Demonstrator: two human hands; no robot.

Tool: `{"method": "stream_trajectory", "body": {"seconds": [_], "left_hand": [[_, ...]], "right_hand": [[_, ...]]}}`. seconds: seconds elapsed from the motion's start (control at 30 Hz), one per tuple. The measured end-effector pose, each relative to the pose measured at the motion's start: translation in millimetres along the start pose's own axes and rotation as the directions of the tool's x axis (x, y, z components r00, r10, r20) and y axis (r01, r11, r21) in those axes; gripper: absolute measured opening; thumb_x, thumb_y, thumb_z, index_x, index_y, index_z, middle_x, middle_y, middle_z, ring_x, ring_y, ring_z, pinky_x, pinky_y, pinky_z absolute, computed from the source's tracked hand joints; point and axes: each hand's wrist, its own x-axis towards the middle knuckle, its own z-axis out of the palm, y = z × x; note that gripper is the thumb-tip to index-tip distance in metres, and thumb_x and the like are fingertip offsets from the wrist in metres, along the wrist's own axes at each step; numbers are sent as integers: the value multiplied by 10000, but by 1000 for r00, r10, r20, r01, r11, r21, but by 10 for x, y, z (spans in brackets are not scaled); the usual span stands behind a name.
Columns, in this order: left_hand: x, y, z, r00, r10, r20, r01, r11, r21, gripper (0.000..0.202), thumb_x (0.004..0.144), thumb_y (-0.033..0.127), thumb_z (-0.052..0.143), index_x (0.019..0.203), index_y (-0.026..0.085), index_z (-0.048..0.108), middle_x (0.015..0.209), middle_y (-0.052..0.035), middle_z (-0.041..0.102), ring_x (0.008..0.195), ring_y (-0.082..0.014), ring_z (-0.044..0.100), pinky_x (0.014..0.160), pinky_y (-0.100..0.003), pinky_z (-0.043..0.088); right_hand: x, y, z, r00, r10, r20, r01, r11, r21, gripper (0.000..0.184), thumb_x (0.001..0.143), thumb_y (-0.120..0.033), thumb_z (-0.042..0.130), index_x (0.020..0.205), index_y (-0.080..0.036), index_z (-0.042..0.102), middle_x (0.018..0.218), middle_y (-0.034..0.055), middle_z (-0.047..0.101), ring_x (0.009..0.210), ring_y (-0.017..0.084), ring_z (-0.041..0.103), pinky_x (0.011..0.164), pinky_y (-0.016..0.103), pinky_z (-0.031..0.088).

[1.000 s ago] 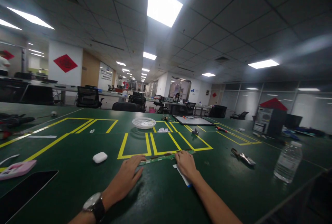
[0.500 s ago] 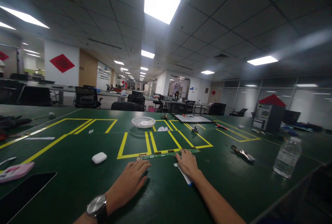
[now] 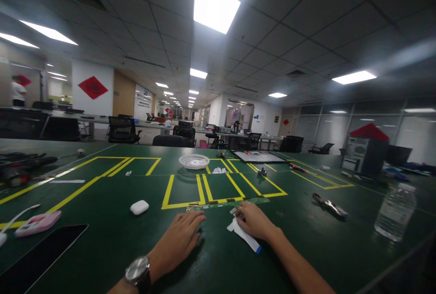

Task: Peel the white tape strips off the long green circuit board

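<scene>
A long narrow green circuit strip (image 3: 228,203) lies along the yellow tape at the near edge of the marked boxes on the green table (image 3: 102,235). My left hand (image 3: 179,239), with a wristwatch, rests flat on the table just short of the strip, fingers stretched out. My right hand (image 3: 254,220) is curled over a white paper strip with a blue tip (image 3: 245,237), its fingers pinched at the paper's far end near the circuit strip.
A white earbud case (image 3: 139,207), a pink device (image 3: 37,222) and a dark tablet (image 3: 37,257) lie at the left. Pliers (image 3: 329,205) and a water bottle (image 3: 394,212) stand right. A white basket (image 3: 194,161) and a flat panel (image 3: 259,156) sit farther back.
My left hand has drawn back off the circuit strip and lies flat. My right hand has pulled back from the strip and closed on the white paper.
</scene>
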Motion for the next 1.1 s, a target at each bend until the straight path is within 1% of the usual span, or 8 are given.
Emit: {"method": "stream_trajectory", "body": {"seconds": [0.2,0.37,0.5,0.63,0.73,0.8,0.93,1.1], "left_hand": [[3,17,-20,1000,-6,0,6,999,-35,408,939,168,504,1332,276,498,1403,-46,537,1277,-242,495,1045,-428,399],[0,24,-34,1000,-15,12,15,998,-53,405,939,166,503,1330,271,496,1392,-46,544,1278,-236,492,1047,-420,394],[3,31,-44,999,-27,27,29,998,-53,406,940,180,506,1335,271,496,1395,-47,541,1281,-243,489,1042,-430,394],[5,33,-43,999,-25,25,27,998,-54,402,943,184,499,1338,264,496,1400,-53,539,1285,-245,487,1039,-430,395],[7,34,-40,1000,-18,22,19,999,-46,396,941,183,497,1331,252,504,1398,-59,541,1285,-252,487,1037,-436,399],[11,40,-49,1000,-16,15,17,999,-39,393,938,175,499,1323,248,514,1392,-61,547,1278,-255,493,1033,-442,404],[30,63,-122,1000,-17,-6,17,999,-29,384,923,149,510,1293,250,542,1366,-62,562,1261,-260,504,1028,-452,412],[67,75,-245,999,-22,-37,21,999,-43,399,930,136,496,1312,248,527,1343,-62,570,1237,-247,514,1034,-445,413]], "right_hand": [[9,-221,32,939,-342,-38,342,917,207,207,760,-76,549,807,-180,723,892,38,719,911,177,632,886,281,439],[-8,-435,59,898,-439,-17,415,836,358,222,724,-42,524,690,-187,689,737,-7,709,765,144,642,817,247,461],[41,-428,80,937,-323,-133,349,867,355,216,743,-59,514,730,-187,687,763,1,699,770,146,638,772,247,464],[137,-158,110,963,3,-270,48,983,180,251,889,-199,480,962,-188,720,1018,74,702,1008,211,612,942,342,426],[172,85,167,954,240,-181,-240,971,19,433,956,-417,437,1267,-186,631,1308,147,588,1219,298,517,1028,447,372],[179,186,210,943,321,-82,-326,944,-47,543,966,-522,375,1360,-199,563,1408,158,510,1300,333,454,1065,498,328],[202,184,248,944,323,64,-318,945,-73,645,964,-613,283,1375,-193,550,1427,167,497,1337,341,428,1105,516,278],[230,-32,225,979,174,106,-172,985,-26,638,961,-612,319,1391,-191,533,1460,176,470,1372,321,392,1130,516,247]]}}
